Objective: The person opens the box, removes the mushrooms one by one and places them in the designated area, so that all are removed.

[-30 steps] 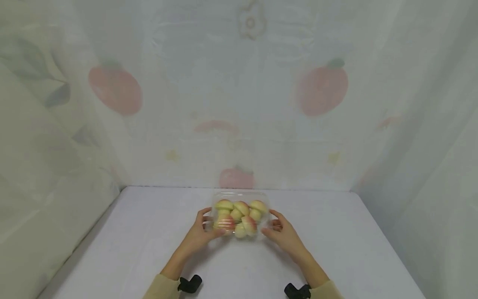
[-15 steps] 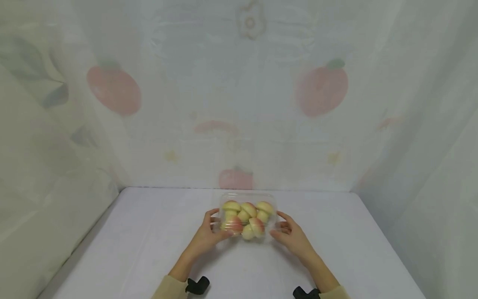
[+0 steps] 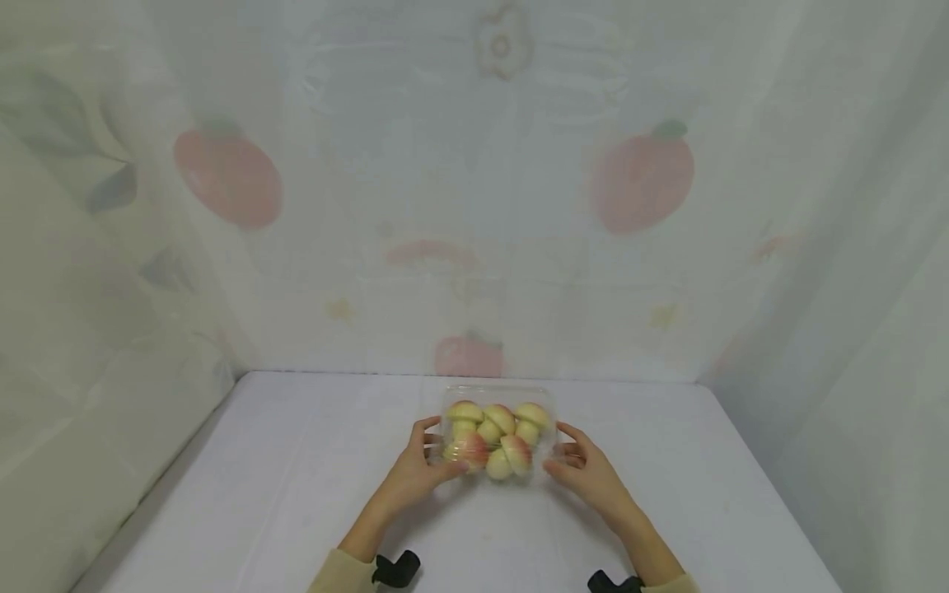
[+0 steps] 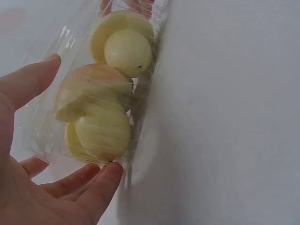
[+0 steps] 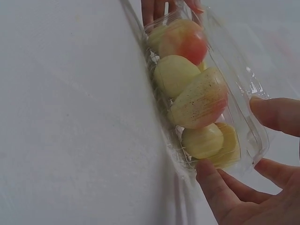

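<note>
A clear plastic box (image 3: 498,392) with several mushroom-shaped pieces (image 3: 500,418) inside is held between my two hands, in the middle of the head view. The pieces are pale yellow with reddish caps. My left hand (image 3: 418,469) grips the box's left end, its thumb on the near upper side and fingers round the end. At the right end, my right hand (image 3: 591,478) grips likewise with thumb and curled fingers. In the left wrist view, fingertips (image 4: 111,172) touch the box's lower edge. Whether the box's underside touches the table cannot be told.
A white-covered table (image 3: 296,461) extends on both sides of the box. Behind it hangs a pale curtain (image 3: 474,165) printed with red fruit. More curtain sheets line the left and right. Each wrist wears a black mount (image 3: 398,568).
Both hands and the box have shifted to the right and slightly toward me. The hold at each end looks the same, and the pieces keep their arrangement inside.
</note>
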Demonstrator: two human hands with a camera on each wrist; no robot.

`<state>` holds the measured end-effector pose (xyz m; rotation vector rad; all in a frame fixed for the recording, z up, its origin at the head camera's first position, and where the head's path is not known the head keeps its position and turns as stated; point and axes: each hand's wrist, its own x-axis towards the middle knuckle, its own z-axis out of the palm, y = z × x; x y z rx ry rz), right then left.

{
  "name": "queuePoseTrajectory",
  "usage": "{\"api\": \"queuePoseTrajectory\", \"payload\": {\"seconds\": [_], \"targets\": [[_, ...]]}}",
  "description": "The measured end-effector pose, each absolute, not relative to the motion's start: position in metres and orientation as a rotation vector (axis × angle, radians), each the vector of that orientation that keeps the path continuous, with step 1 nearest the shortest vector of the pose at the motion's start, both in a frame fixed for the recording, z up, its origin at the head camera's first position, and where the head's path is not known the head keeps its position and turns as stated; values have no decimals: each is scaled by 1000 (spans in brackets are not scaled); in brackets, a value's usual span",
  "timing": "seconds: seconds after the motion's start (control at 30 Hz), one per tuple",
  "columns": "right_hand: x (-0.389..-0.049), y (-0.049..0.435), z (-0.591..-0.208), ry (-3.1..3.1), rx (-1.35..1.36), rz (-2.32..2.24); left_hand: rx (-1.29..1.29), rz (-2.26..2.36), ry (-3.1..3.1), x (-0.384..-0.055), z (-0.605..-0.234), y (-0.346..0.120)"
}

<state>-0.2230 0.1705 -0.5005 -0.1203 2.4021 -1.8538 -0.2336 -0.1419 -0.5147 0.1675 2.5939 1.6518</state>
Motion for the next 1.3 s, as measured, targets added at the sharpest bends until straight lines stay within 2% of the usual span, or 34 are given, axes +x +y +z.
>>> {"api": "queuePoseTrajectory", "payload": {"seconds": [0.73,1.3], "targets": [[-223,182,-498,2406,-155,-1811,336,1513,2587,-239,-505,-146],[-229,204,-487,2198,-313,-1842,269,1591,2571,-243,-504,-144]]}}
